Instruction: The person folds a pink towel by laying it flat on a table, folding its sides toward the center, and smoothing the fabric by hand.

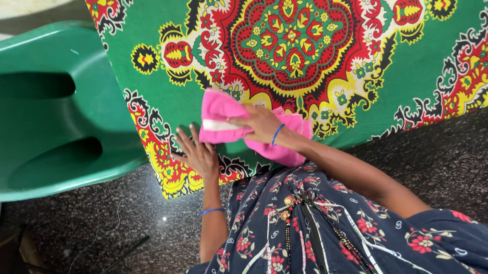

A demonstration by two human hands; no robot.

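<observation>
A pink cloth garment point(221, 113) with a white band lies near the front edge of a green patterned cloth point(416, 69) that covers a table. My right hand point(261, 125) grips the pink cloth from above, fingers pinched on its fold. Just left of it, my left hand point(196, 154) rests flat on the patterned cloth, fingers spread. Each wrist carries a thin blue band. Part of the pink cloth point(288, 146) shows behind my right wrist.
A green plastic chair point(40, 113) stands to the left, close against the table's corner. Dark speckled stone floor point(453, 150) runs along the front. A dark stick point(112, 260) lies on the floor at lower left. My dark flowered dress fills the bottom.
</observation>
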